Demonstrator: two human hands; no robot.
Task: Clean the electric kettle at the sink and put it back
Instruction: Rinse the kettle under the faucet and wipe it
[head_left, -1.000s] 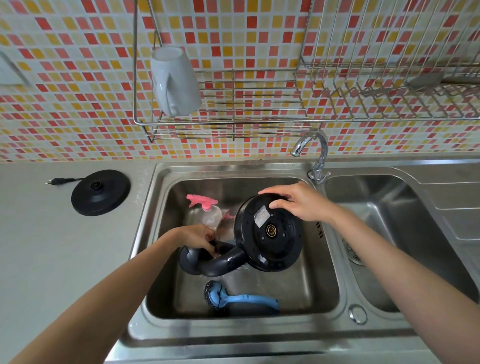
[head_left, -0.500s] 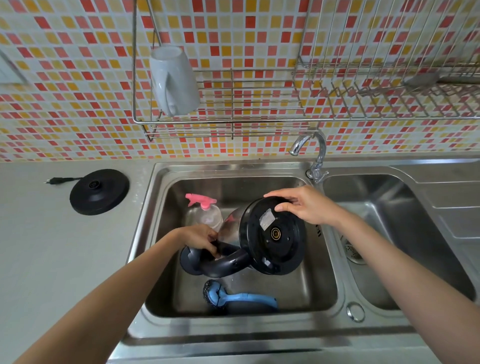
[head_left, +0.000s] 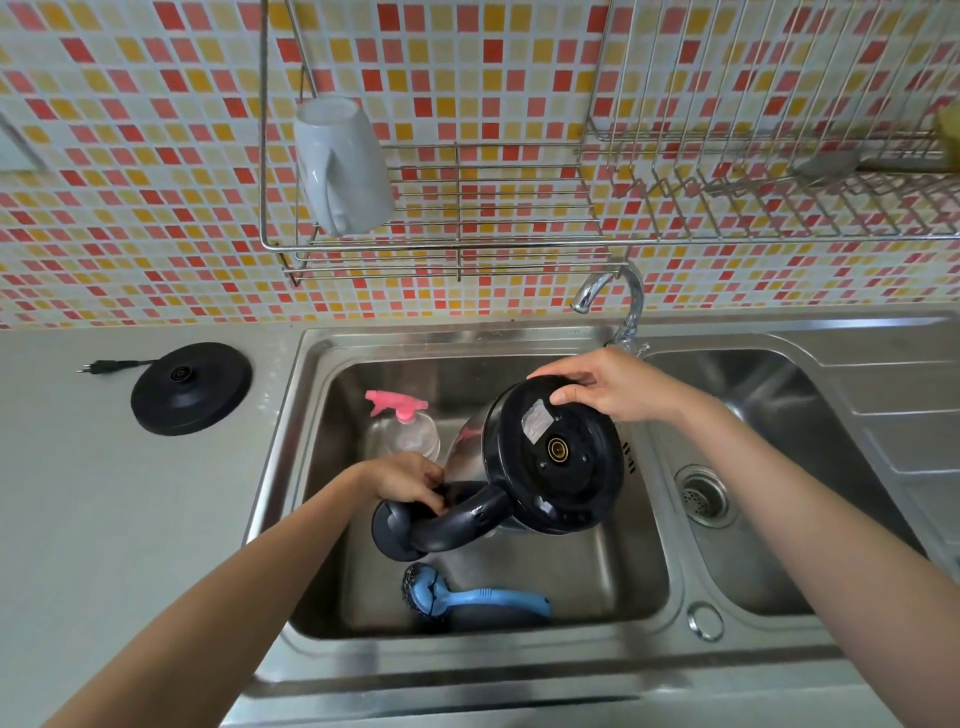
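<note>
The electric kettle (head_left: 553, 460) hangs tipped over the left basin of the steel sink (head_left: 306, 467), its round black underside facing me and its mouth turned away and down. My left hand (head_left: 408, 478) grips the black handle at its lower left. My right hand (head_left: 608, 384) holds the upper rim of the kettle's underside, thumb on the flat face, fingers curled over the edge. The open lid hangs below the handle. The kettle's black power base (head_left: 191, 387) lies on the counter to the left, its plug beside it.
A pink-topped spray bottle (head_left: 408, 431) stands in the basin behind my left hand. A blue-handled scrub brush (head_left: 470, 595) lies at the basin's front. The tap (head_left: 613, 296) rises between the basins. A white mug (head_left: 340, 166) hangs upside down in the wire rack above.
The kettle has shifted slightly right and its underside has turned more toward me. Both hands keep their hold.
</note>
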